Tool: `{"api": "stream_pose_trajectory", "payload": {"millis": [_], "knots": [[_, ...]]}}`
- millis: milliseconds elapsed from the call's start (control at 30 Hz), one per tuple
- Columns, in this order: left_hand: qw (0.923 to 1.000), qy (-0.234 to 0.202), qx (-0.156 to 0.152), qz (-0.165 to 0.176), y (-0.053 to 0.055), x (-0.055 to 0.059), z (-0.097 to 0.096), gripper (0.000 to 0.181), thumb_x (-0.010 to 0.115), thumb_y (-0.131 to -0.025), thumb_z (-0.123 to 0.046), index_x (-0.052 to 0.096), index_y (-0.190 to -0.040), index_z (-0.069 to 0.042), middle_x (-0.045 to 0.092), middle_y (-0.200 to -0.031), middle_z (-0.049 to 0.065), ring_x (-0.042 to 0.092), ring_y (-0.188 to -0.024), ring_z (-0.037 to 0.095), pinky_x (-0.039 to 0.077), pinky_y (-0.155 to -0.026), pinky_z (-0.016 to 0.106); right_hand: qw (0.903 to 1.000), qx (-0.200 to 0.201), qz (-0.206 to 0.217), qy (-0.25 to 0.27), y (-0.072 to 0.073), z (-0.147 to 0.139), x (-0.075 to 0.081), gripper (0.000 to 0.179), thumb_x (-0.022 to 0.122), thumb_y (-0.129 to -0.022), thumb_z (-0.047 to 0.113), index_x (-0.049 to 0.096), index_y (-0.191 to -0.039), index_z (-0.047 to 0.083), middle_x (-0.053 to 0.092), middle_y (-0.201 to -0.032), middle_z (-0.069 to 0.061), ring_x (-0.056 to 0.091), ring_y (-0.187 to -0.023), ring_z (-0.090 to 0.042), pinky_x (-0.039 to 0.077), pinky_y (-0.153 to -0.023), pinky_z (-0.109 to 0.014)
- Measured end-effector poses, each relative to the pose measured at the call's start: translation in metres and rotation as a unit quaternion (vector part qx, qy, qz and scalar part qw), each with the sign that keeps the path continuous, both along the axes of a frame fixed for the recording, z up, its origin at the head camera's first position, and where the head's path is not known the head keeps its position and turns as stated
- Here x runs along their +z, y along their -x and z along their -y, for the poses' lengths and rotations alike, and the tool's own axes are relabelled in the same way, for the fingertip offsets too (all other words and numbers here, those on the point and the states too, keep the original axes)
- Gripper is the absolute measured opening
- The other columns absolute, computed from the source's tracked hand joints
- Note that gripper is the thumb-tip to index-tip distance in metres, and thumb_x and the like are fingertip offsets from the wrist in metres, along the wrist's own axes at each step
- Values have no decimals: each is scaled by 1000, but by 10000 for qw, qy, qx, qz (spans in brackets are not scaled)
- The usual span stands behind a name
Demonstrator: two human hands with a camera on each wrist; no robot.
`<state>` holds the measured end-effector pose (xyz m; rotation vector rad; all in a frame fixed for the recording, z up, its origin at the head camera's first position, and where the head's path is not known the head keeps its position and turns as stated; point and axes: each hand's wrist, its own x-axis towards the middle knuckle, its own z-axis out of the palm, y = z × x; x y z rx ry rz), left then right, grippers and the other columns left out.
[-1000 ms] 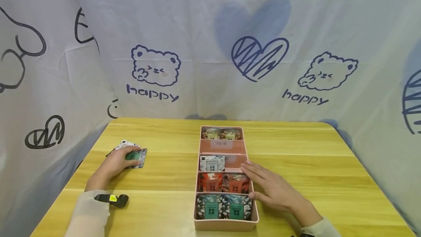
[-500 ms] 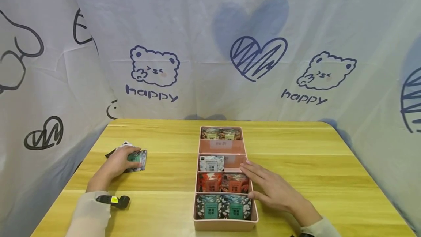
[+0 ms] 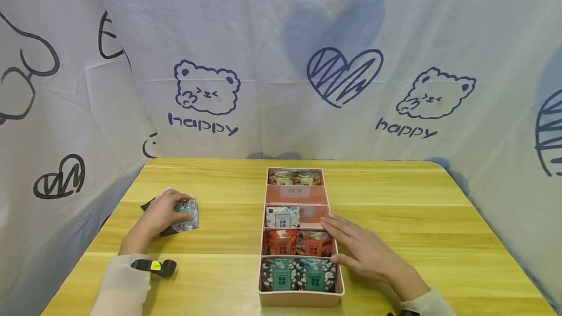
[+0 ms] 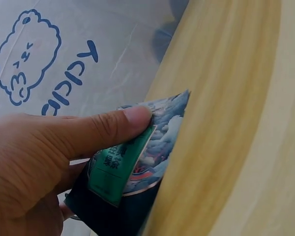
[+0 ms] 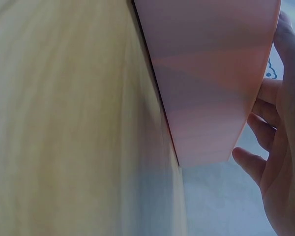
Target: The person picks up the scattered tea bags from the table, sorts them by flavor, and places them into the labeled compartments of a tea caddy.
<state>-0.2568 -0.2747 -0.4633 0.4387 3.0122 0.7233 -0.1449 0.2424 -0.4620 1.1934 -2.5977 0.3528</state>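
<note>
With thumb on top and fingers beneath, my left hand pinches a tea sachet that has a green label and a blue-grey cloud pattern. In the head view this happens at the table's left, over other sachets mostly covered by the hand; their number cannot be made out. A long pink divided box stands in the middle of the table. Along its right rim rests my right hand, fingers extended. The right wrist view shows that hand's fingertips at the upper edge of the box's side wall.
Sachets stand in the box: two green-labelled ones nearest, two red ones behind, then one white sachet, and two yellow-labelled ones farthest. A compartment with a paper label shows bare pink. A printed cloth hangs behind the table.
My left hand has shifted slightly right, and the green-labelled sachet has turned and tilted a little with it. The right hand and the box have stayed put.
</note>
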Motion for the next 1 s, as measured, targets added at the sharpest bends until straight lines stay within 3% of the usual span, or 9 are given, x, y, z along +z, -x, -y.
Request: {"api": "stream_pose_trajectory", "payload": {"millis": [167, 533, 1000], "knots": [[9995, -311, -63, 44, 0, 4, -4, 52, 82, -80, -30, 64, -121, -3, 63, -118, 18, 55, -111, 41, 43, -93, 57, 10000, -54, 61, 0, 0, 0, 1, 69, 52, -98, 49, 35, -152, 8, 35, -155, -10, 32, -141, -26, 36, -107, -45], [9965, -770, 20, 316, -8, 21, -15, 41, 75, -87, -33, 62, -116, -7, 63, -117, 17, 56, -109, 38, 47, -88, 52, 10000, -86, 44, -18, -1, 1, 1, 70, 55, -97, 46, 34, -153, 10, 35, -155, -10, 32, -141, -26, 36, -107, -45], [9943, -1030, -254, -126, -14, 35, -25, 25, 71, -91, -28, 61, -108, -11, 65, -107, 11, 60, -105, 36, 50, -83, 50, 9996, -190, 208, -22, -2, 1, 2, 71, 57, -97, 45, 31, -154, 13, 33, -156, -8, 31, -142, -26, 36, -107, -46]]}}
